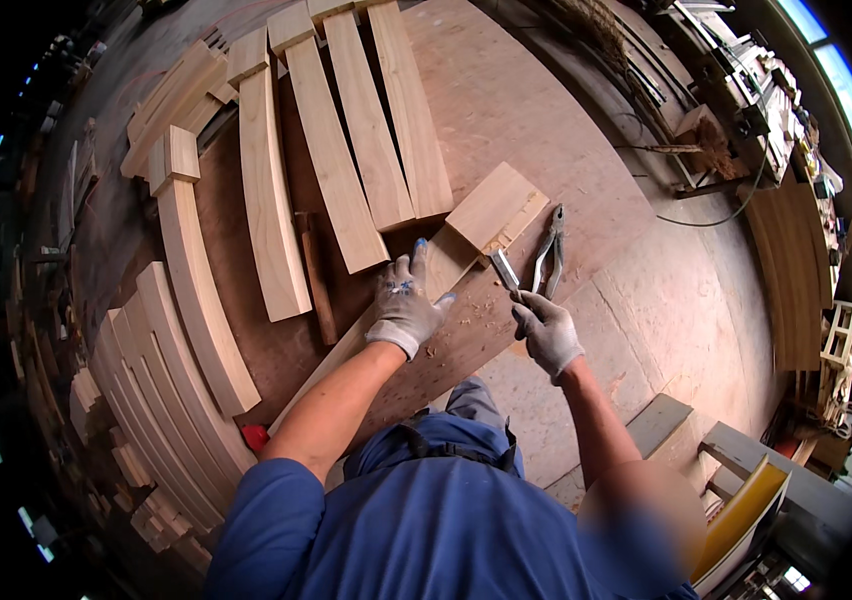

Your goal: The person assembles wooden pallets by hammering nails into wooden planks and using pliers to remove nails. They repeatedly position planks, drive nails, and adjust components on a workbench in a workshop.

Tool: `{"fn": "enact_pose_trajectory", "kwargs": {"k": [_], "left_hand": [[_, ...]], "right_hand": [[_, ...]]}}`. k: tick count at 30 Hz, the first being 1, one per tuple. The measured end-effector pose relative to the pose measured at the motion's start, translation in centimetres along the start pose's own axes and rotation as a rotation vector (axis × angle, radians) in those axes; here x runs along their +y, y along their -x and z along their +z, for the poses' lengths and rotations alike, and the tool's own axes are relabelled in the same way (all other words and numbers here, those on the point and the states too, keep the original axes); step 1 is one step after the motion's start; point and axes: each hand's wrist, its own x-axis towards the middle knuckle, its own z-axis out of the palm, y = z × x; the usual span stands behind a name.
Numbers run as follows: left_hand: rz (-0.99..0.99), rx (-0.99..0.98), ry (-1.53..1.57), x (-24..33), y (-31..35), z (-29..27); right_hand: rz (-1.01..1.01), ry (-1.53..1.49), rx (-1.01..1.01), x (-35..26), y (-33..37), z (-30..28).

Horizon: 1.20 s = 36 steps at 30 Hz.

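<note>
My left hand [406, 308], in a grey-white glove, lies with fingers spread on a long pale wooden piece [451, 265]. At that piece's far end sits a wider wooden block [494, 208] with a rough, chipped strip near its right edge. My right hand [552, 338], also gloved, is closed around a chisel [504, 270]; its handle is mostly hidden in the fist. The chisel's metal blade points at the block's near corner, beside the chipped strip. Just right of the blade lies a pair of pliers [552, 250] with handles toward me.
Several long wooden pieces with block ends [331, 160] lie on the brown board [596, 200]. A dark wooden stick [316, 280] lies among them. More slats [171, 380] are stacked at left. Wood shavings [461, 322] are scattered near my hands. A yellow-sided frame [741, 520] stands at lower right.
</note>
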Motion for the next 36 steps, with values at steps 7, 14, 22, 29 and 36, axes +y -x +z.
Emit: {"fn": "enact_pose_trajectory", "kwargs": {"k": [7, 14, 22, 29, 36], "left_hand": [[0.005, 0.021, 0.007, -0.2, 0.2, 0.4], [0.019, 0.032, 0.032, -0.2, 0.2, 0.2], [0.022, 0.007, 0.044, 0.0, 0.4, -0.5], [0.037, 0.029, 0.055, -0.5, 0.3, -0.1], [0.034, 0.010, 0.042, -0.2, 1.1, 0.3]], "right_hand": [[0.022, -0.079, 0.177, -0.3, 1.3, 5.1], [0.013, -0.131, 0.281, 0.9, 1.4, 8.0], [0.008, -0.143, 0.462, 2.2, 0.4, 12.0], [-0.052, 0.116, 0.537, 0.7, -0.3, 12.1], [-0.071, -0.022, 0.449, 0.2, 1.2, 7.6]]}}
